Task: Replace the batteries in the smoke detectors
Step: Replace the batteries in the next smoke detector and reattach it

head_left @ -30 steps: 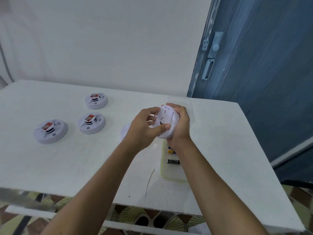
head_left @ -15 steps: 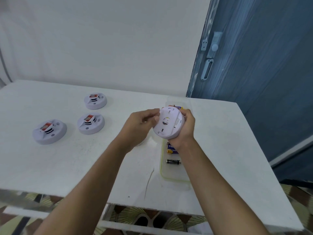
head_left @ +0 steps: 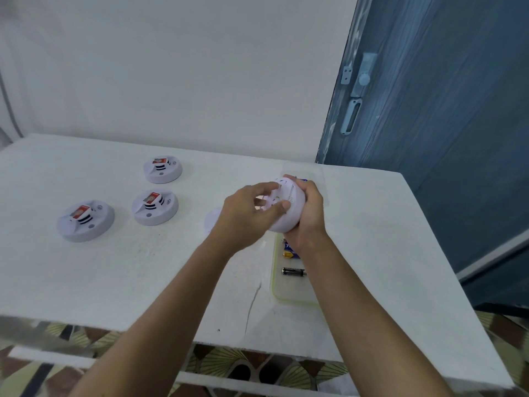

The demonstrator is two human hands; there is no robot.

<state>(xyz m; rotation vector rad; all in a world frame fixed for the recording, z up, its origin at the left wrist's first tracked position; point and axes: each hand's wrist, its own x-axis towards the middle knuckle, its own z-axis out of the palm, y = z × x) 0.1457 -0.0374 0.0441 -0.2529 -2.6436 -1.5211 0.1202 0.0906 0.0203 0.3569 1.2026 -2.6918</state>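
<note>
Tilted leftward again, the smoke detector (head_left: 289, 206) is gripped by the right hand (head_left: 309, 217) and pinched at its rim by the left hand (head_left: 243, 216); twisting open is judged underway.

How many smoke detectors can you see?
4. On the table: back detector, middle detector, left detector. Fourth detector held by left hand and right hand. A half-hidden white disc is unclear.
</note>
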